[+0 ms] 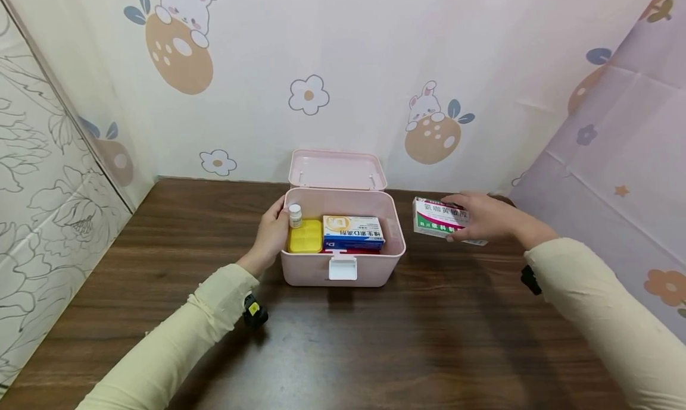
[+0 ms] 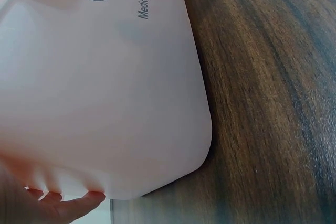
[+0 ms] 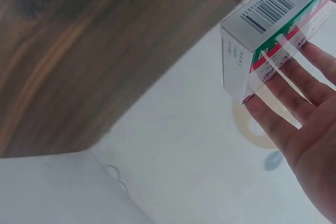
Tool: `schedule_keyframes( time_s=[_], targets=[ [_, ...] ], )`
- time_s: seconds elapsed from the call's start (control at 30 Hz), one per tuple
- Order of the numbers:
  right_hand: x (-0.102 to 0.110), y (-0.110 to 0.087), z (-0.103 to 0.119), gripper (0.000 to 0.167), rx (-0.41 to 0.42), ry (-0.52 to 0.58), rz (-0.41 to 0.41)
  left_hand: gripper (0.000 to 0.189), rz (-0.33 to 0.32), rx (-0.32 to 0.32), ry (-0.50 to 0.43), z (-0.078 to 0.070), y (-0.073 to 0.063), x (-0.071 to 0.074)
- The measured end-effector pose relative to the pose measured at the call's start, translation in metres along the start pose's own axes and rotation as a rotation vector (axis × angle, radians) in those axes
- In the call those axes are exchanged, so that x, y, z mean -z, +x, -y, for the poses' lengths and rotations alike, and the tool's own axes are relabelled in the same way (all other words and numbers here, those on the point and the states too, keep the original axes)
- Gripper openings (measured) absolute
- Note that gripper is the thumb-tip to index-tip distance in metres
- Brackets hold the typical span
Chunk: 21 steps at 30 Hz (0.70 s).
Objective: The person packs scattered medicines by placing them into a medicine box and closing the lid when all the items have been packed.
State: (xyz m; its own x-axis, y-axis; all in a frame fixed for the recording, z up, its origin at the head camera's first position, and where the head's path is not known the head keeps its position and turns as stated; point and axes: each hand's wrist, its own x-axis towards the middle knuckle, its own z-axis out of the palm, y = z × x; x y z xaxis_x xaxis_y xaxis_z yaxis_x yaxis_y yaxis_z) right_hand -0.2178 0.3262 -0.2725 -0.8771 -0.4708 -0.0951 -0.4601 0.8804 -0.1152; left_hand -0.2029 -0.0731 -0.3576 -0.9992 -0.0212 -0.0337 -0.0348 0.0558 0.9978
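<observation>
A pink medicine chest (image 1: 343,273) stands on the table with its lid (image 1: 337,171) tipped back; "Medicine Chest" is printed on its front. My left hand (image 1: 272,230) holds its left wall near the rim, with fingers (image 2: 86,203) against the outside; the thumb is hard to make out. Inside are a white pill bottle (image 1: 295,216), a yellow pill organizer (image 1: 305,237) and a blue-and-white vitamin D carton (image 1: 354,231), over something red. To the right, my right hand (image 1: 485,219) grips a white, green and red medicine carton (image 1: 436,218) between thumb and fingers, tilted above the table.
The dark wooden table (image 1: 343,350) ends at a curtain (image 1: 354,100) printed with bunnies and flowers, close behind the lid. Another curtain (image 1: 616,160) hangs at the right, and a flower-patterned panel (image 1: 43,160) borders the left. The chest's white latch (image 1: 342,269) faces me.
</observation>
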Motion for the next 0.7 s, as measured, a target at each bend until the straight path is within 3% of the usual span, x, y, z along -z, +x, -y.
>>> schedule_keyframes(
  time_s=[0.33, 0.7],
  targets=[
    [0.028, 0.007, 0.024, 0.079, 0.085, -0.004, -0.042, 0.047, -0.008, -0.004, -0.002, -0.001, -0.001, 0.000],
    [0.037, 0.028, 0.062, 0.076, 0.129, -0.029, -0.033, 0.048, 0.004, 0.003, -0.008, -0.002, -0.002, 0.000]
  ],
)
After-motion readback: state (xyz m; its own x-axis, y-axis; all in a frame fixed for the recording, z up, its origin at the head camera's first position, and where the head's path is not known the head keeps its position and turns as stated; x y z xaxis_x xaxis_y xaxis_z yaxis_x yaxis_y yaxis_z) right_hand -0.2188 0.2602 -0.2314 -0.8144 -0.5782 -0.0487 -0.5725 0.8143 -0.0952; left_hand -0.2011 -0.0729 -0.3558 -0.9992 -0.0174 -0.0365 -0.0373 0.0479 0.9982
